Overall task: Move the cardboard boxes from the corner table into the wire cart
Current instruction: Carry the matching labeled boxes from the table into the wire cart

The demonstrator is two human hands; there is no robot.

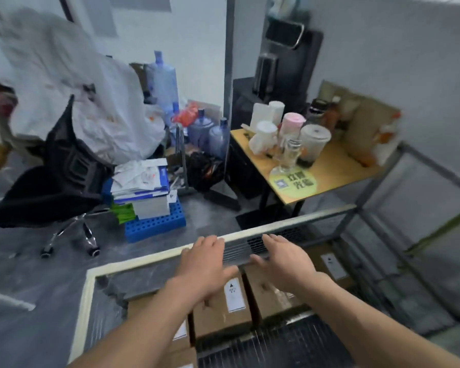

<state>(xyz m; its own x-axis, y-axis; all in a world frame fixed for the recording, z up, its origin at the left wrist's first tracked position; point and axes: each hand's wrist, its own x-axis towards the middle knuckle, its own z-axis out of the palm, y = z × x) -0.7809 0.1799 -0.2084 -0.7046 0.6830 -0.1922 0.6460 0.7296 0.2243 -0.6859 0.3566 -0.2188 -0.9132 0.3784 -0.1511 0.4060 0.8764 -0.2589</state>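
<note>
Judging by their look, the cardboard boxes [221, 314] will handle as stiff, dry and not slippery: plain brown, closed, each with a white label [234, 296] on top. Their weight cannot be read from the picture, though their modest size suggests one pair of hands would manage one. The safest hold is probably flat palms on two opposite side faces, or fingers hooked under the bottom edge, since corners and lids crush more easily than walls.

Several of these boxes stand upright, side by side and touching, inside the wire cart [303, 219], just below its near rail. On the corner table [337, 171], behind cups and jars, a brown cardboard-coloured shape [369, 128] leans by the wall (too blurred to say whether it is one more box).

Both hands reach forward over the cart. The left hand [207, 264] and the right hand [284, 264] lie palm down, near each other but apart. The left fingers [210, 241] and right fingers [272, 241] are straight and loosely spread, holding nothing, their tips over the rail. Whether the palms touch the box tops beneath, I cannot tell.
</note>
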